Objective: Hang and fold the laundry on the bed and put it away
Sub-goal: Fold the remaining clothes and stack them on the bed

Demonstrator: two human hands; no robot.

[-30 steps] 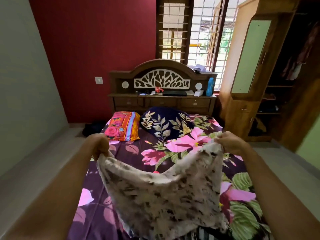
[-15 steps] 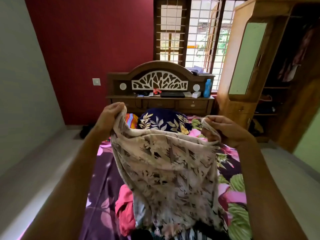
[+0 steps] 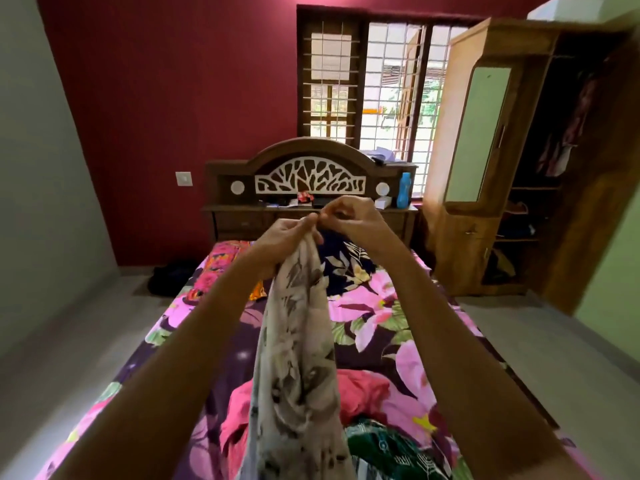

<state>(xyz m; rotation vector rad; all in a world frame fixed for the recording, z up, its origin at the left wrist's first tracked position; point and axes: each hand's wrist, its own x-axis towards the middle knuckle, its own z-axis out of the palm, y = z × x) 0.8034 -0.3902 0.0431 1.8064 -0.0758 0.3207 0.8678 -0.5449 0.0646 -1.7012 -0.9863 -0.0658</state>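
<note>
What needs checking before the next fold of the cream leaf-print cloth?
1. Left hand grips cream leaf-print cloth at its top: ok.
2. Right hand pinches the same top edge: ok.
3. Top corners aligned: cannot tell.
4. Cloth's lower end free of the crumpled pink garment: cannot tell.
5. Bare purple floral bedsheet ahead for laying down: ok.
6. Door of brown wooden wardrobe open: ok.

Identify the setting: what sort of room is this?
A home bedroom, most likely: a bed with floral sheet and carved headboard, an open wooden wardrobe with clothes hanging inside, and a printed garment held up over loose laundry on the bed.
</note>
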